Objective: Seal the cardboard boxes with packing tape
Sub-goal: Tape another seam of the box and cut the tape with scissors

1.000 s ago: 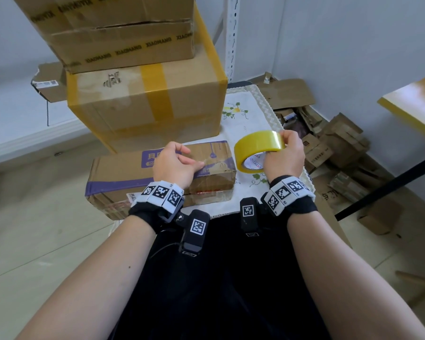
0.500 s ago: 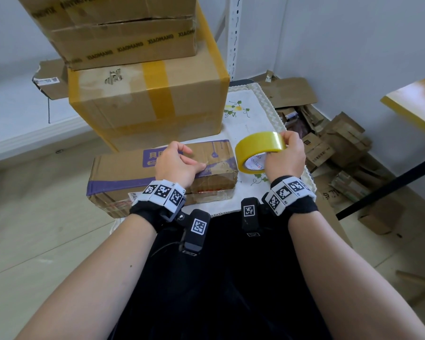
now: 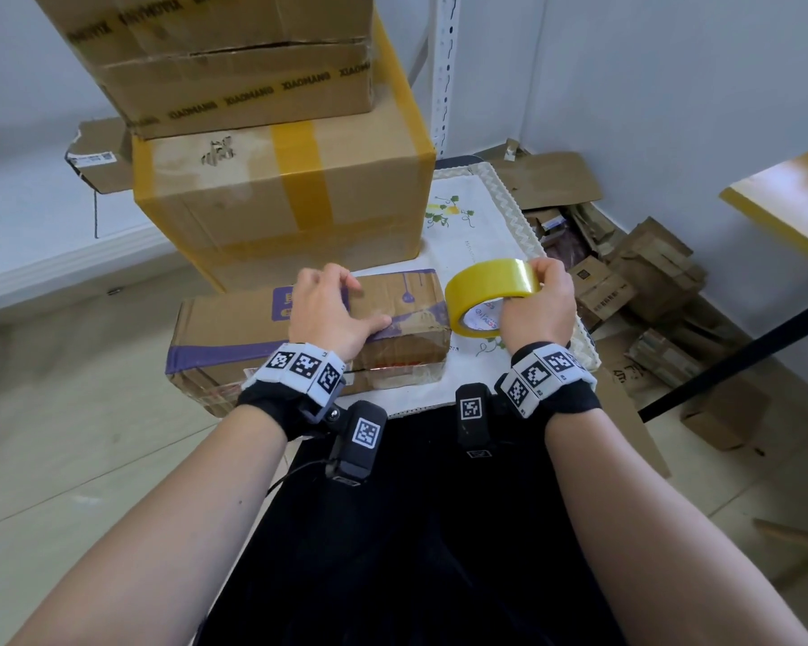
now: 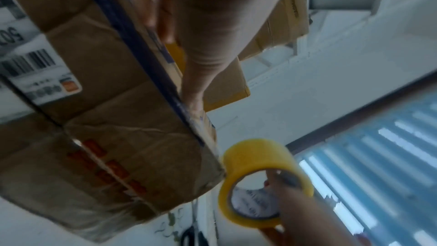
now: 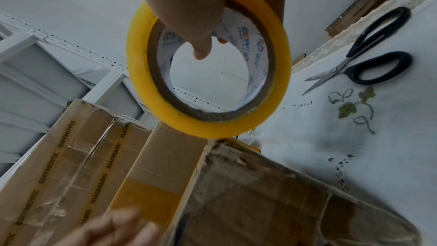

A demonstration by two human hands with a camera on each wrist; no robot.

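Seemingly the sealing of the flat brown cardboard box with purple printed bands (image 3: 262,328) is only being started: no yellow strip is seen on its top, and whether a tape end is already stuck at its right end cannot be told. This box lies at the near edge of the white embroidered tablecloth (image 3: 467,235), overhanging the cloth's left edge. The left hand (image 3: 327,310) is pressed flat on the box top, fingers straight, thumb stretched along the purple band. The round roll of yellow packing tape (image 3: 490,291) is gripped by the right hand (image 3: 537,310), thumb through the core and fingers over the rim, and is held just beside the box's right end.

A large brown cardboard box banded with yellow tape (image 3: 281,207) stands at the far-left part of the cloth and looks already sealed; a second brown box printed XIAOMANG (image 3: 234,62) is stacked on it, its seam seemingly under clear tape only.

Black-handled scissors (image 5: 369,48) lie on the cloth to the right, well apart from the roll. Flattened cardboard scraps (image 3: 626,291) are piled on the floor past the cloth's right edge. The taped stack stands right behind the flat box, so little room is left there.
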